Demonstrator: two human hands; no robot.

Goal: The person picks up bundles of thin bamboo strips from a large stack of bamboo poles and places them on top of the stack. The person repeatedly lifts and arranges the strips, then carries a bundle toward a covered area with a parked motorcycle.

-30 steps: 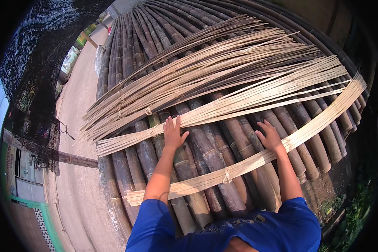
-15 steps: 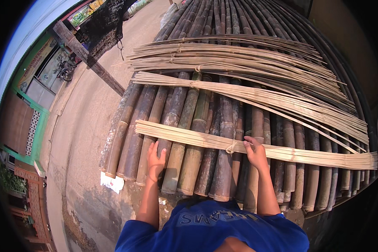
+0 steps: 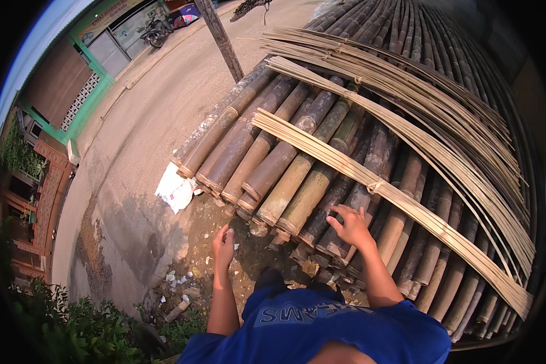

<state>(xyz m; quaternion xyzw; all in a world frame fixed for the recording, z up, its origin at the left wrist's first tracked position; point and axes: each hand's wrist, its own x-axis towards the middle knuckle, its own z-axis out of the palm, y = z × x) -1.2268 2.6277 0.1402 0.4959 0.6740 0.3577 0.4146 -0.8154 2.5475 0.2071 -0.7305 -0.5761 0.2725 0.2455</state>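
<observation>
Head view looks down on a big pile of bamboo poles. Right hand lies flat on the pole ends, fingers spread, holding nothing. Left hand hangs loosely curled and empty over the dirt ground, near the poles. A tied bundle of thin strips lies across the pile.

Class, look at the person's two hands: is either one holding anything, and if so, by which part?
Nothing is held. The right hand rests open on the ends of the stacked brown bamboo poles; the left hand hangs free above the littered ground.
</observation>
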